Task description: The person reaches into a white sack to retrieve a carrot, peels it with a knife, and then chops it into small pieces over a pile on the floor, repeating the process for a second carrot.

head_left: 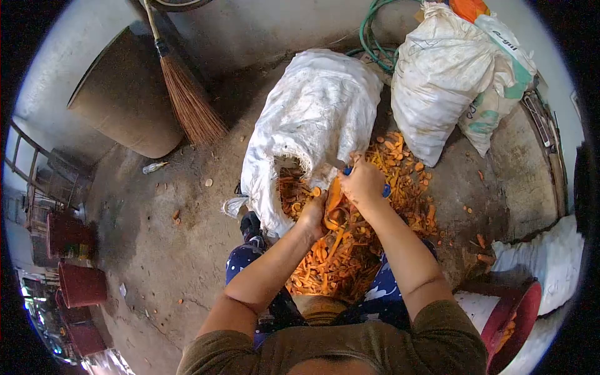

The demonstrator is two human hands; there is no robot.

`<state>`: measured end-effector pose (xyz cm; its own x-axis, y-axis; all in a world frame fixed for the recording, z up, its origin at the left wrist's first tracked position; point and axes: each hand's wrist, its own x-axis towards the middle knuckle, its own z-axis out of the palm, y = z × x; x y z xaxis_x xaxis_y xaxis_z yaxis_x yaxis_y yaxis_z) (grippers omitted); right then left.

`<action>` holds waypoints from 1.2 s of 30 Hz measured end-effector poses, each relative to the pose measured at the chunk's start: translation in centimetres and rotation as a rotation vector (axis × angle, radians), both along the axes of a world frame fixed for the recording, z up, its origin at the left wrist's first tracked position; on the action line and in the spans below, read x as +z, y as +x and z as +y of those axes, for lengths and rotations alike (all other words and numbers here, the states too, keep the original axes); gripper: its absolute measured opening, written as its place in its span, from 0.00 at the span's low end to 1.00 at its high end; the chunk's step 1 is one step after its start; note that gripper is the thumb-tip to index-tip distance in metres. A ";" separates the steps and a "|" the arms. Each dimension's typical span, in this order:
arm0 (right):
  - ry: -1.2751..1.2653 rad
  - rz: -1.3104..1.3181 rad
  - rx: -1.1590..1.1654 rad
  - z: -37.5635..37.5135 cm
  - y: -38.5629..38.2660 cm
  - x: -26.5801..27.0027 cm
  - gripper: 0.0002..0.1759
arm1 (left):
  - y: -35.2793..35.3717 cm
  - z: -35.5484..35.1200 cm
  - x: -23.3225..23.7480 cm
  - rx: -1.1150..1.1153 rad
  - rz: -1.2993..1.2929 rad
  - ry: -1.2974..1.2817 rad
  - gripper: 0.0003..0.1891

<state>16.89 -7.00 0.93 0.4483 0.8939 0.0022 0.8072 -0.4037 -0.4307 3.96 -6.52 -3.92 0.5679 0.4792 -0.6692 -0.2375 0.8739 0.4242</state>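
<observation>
My right hand (364, 183) is closed around the blue handle of a knife (347, 170), and its pale blade points left. Just below the blade, my left hand (314, 215) grips a carrot (335, 194); its fingers are partly hidden. Both hands are close together over a heap of orange carrot pieces (331, 262), strips and round slices mixed, between my knees. Beyond the left hand lies a white woven sack (319, 100) on its side, its mouth turned toward me with more orange pieces inside.
Filled white sacks (437, 75) stand at the back right beside a green hose (369, 37). A broom (187, 100) leans by a large brown container (128, 94). Red buckets (81, 284) line the left, and a red bucket (528, 312) holding orange pieces is at my right.
</observation>
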 end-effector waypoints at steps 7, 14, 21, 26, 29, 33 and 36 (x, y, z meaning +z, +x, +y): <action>-0.023 -0.018 -0.129 1.3 2.6 -3.6 0.27 | 0.2 -0.6 1.0 -0.052 -0.012 0.068 0.18; -0.093 0.034 -0.404 1.5 8.1 -3.7 0.26 | -1.1 -0.5 1.8 -0.109 -0.007 0.008 0.19; 0.032 0.082 0.036 -0.3 0.9 0.1 0.27 | -0.6 0.1 -0.9 0.002 -0.013 -0.024 0.18; -0.172 -0.069 0.055 -0.1 0.1 0.5 0.31 | 0.4 -0.8 2.0 0.028 0.032 -0.078 0.17; -0.178 -0.046 0.056 0.0 0.4 0.3 0.31 | -0.2 -0.8 0.5 -0.093 0.029 0.016 0.17; -0.158 0.022 -0.310 1.3 5.8 -1.9 0.30 | -0.8 -1.3 0.4 -0.112 0.020 0.002 0.18; -0.207 0.047 -0.435 1.0 8.1 -2.3 0.30 | -1.2 -1.2 1.0 -0.139 0.008 -0.057 0.19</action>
<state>24.99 -5.98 -1.40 0.7762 0.6027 -0.1851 0.5260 -0.7808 -0.3371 2.72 -7.71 -2.89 0.6203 0.3578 -0.6981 -0.1096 0.9207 0.3745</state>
